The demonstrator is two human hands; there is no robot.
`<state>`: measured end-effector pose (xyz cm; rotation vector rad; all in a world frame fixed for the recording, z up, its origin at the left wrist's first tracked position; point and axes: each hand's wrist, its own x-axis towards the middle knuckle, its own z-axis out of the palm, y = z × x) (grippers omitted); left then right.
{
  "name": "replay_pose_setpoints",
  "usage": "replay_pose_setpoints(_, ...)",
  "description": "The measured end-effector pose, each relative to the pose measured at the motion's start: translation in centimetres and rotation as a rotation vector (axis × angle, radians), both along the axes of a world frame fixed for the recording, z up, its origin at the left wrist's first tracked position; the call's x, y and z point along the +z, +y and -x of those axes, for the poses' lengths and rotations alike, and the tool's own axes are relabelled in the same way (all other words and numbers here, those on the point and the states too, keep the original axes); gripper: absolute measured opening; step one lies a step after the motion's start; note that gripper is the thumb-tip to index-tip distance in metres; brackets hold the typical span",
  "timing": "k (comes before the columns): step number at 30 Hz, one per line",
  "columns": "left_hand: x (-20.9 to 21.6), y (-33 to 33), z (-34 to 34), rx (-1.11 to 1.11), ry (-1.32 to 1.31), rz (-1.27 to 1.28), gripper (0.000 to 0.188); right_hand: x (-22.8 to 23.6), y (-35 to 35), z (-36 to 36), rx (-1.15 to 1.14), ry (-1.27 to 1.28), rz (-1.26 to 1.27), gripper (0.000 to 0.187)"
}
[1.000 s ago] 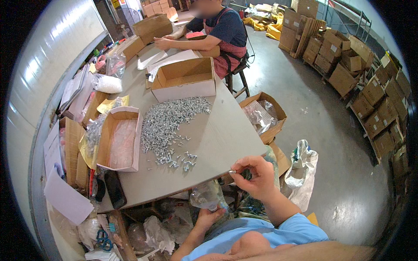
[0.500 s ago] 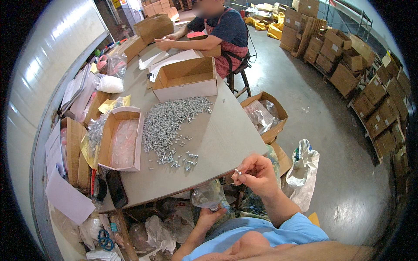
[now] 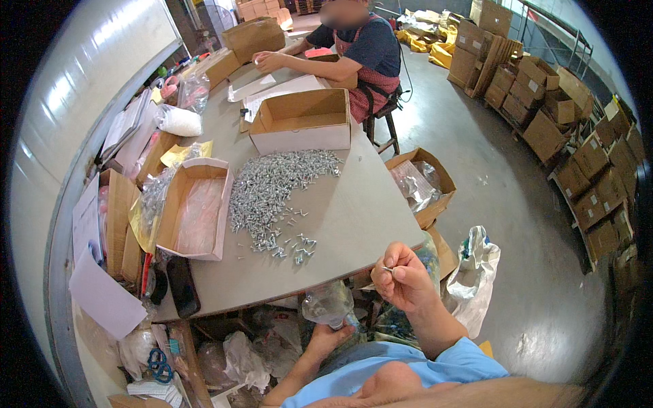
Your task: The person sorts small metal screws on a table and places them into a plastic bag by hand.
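My right hand (image 3: pixel 408 279) is raised beyond the table's near right edge, thumb and fingers pinched on a small silver screw (image 3: pixel 386 269). Lower down, below the table edge, my left hand (image 3: pixel 329 338) grips the narrow lower end of a clear plastic container (image 3: pixel 325 304). It looks like a cut-off bottle held neck down; what is in it, if anything, I cannot make out. A heap of silver screws (image 3: pixel 275 187) covers the middle of the grey table (image 3: pixel 354 211), with several loose ones at its near end.
A white-sided carton (image 3: pixel 303 136) stands behind the heap, and another carton (image 3: pixel 216 217) holding clear plastic bags is left of it. A black phone (image 3: pixel 182 289) lies near the front edge. Across the table sits a co-worker (image 3: pixel 371 51). Right of the table are an open box (image 3: pixel 439 204) and a white sack (image 3: pixel 476 265).
My right hand has turned slightly and shifted a little right, still pinching the screw. My left hand keeps hold of the clear container. The whole view has shifted slightly.
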<state>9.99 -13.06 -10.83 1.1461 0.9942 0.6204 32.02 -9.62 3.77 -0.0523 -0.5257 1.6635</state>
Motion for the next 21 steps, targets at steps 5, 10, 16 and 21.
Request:
replay_pose_setpoints(5, 0.1, -0.1, 0.0, 0.019, -0.056, 0.041, 0.029, 0.0, 0.0, 0.0, 0.014, 0.001, 0.018, 0.016)
replay_pose_setpoints(10, 0.0, -0.2, 0.0, 0.043, -0.032, 0.031, 0.034, -0.2, -0.1, 0.0, 0.036, 0.027, 0.072, 0.018)
replay_pose_setpoints(16, 0.0, -0.3, -0.1, 0.057, -0.027, -0.008, 0.041, -0.7, -0.3, -0.2, 0.108, 0.090, 0.065, 0.026)
replay_pose_setpoints(21, -1.3, -0.1, 0.1, 0.051, -0.041, 0.029, 0.054, -0.9, -0.6, -0.2, 0.123, 0.107, 0.017, 0.029)
